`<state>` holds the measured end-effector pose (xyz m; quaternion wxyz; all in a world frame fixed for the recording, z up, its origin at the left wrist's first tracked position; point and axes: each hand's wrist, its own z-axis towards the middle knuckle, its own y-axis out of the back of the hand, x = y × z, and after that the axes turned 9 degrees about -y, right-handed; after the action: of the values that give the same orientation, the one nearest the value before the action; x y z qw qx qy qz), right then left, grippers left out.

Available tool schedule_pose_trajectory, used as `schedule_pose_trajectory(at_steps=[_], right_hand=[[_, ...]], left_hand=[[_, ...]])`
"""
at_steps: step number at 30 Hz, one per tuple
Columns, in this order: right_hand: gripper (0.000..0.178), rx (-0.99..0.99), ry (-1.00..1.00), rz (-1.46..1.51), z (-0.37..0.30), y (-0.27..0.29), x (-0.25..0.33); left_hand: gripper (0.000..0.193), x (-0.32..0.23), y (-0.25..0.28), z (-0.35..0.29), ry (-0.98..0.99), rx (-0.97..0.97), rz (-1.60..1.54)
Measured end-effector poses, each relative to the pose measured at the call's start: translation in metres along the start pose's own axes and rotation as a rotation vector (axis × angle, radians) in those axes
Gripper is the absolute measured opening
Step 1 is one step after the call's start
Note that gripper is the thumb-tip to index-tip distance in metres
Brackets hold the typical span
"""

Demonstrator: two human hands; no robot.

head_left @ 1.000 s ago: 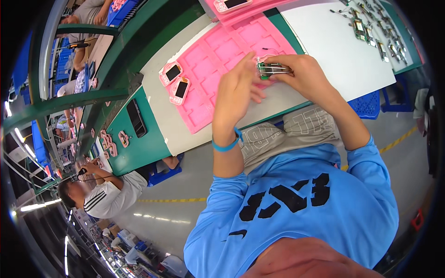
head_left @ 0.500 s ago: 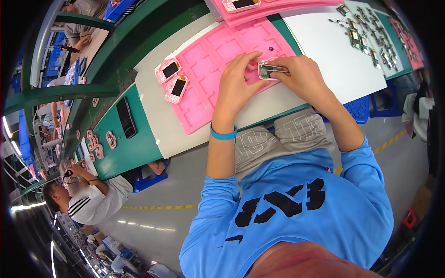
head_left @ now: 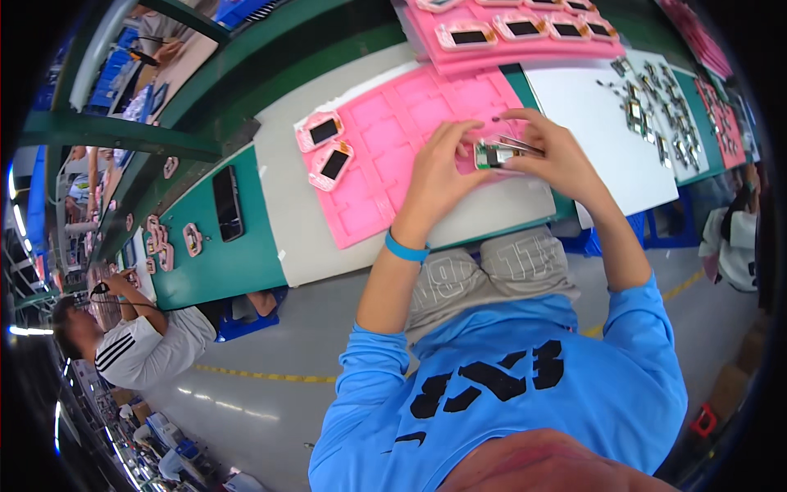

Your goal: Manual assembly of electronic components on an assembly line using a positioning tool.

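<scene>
A small pink device case [head_left: 478, 154] with a green circuit board [head_left: 489, 157] inside lies over the near right part of a pink foam tray [head_left: 361, 215]. Its left side is between the thumb and fingers of my left hand [head_left: 438, 168], which curl around it. In my right hand [head_left: 566, 156] is a pair of metal tweezers [head_left: 525, 146], slanting over the board. My right index finger arches above them, near a small dark round piece [head_left: 496, 120]. How the tweezer tips meet the board is too small to make out.
Two pink devices with black screens [head_left: 321, 131] rest at the tray's left corner. Stacked pink trays [head_left: 459, 57] of similar devices stand beyond. Many circuit boards [head_left: 635, 111] lie on a white sheet at right. A black phone [head_left: 228, 205] and a seated co-worker [head_left: 147, 348] are at left.
My view has shifted, bringing more of the stacked trays into sight. My right index finger has lifted and arched away from the case, and more of the board shows. Both hands stay at the case.
</scene>
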<state>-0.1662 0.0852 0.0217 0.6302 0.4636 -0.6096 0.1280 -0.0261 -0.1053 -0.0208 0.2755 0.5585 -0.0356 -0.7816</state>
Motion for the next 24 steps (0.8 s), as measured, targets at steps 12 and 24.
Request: schedule_pose_trajectory(at_steps=[12, 24], right_hand=[[0.038, -0.064, 0.078, -0.436, -0.035, -0.003, -0.053], [0.035, -0.681, -0.194, -0.376, -0.046, 0.167, -0.107]], left_hand=[[0.051, -0.011, 0.128, 0.080, 0.192, -0.299, 0.358], [0.053, 0.181, 0.158, 0.165, 0.218, -0.292, 0.793]])
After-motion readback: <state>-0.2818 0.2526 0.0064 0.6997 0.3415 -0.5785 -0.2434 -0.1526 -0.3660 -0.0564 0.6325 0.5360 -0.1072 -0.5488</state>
